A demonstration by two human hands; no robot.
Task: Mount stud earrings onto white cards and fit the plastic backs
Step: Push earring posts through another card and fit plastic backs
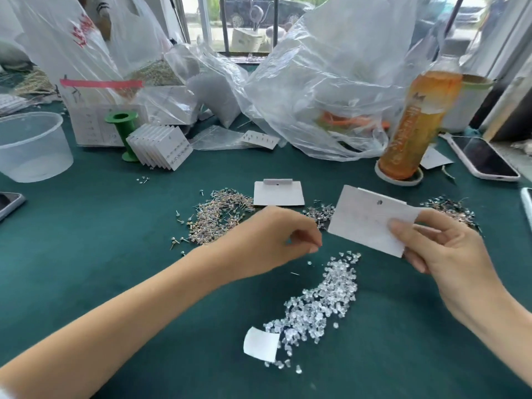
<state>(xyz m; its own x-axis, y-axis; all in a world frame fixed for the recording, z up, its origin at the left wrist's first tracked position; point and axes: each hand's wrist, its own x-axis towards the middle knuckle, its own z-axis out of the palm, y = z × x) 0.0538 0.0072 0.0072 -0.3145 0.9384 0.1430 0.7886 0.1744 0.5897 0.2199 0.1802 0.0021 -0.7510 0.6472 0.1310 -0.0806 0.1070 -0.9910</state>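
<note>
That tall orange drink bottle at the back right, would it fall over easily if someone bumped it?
Probably yes. The bottle is tall and narrow and already stands tilted on its small white coaster. It looks mostly full, so it is likely heavy enough to resist a light brush. If it fell, its round body would probably roll on the green cloth.

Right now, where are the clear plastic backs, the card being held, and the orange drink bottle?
plastic backs (319, 306), head view, middle of the clear pile.
held card (365, 223), head view, bare centre of its face.
orange bottle (414, 122), head view, mid-body label.
</note>
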